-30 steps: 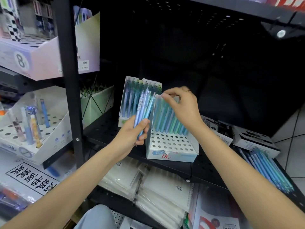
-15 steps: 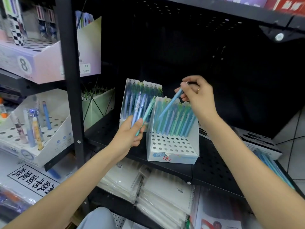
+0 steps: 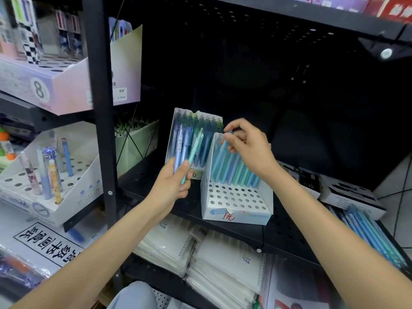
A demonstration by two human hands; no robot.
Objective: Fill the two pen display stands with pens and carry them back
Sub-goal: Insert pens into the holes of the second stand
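We are pinching one pen [image 3: 225,148] into the front stand [image 3: 236,197], back rows filled, front holes bare, left hand [image 3: 171,186] gripping spare pens [image 3: 185,150].

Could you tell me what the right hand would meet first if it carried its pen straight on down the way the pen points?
Most likely the perforated top of the front stand, at the back row of standing pens; the right hand pinches its pen just above them, though depth is unclear.

The right hand [image 3: 249,148] has lowered its blue pen [image 3: 224,150] into the front stand's [image 3: 236,197] back row.
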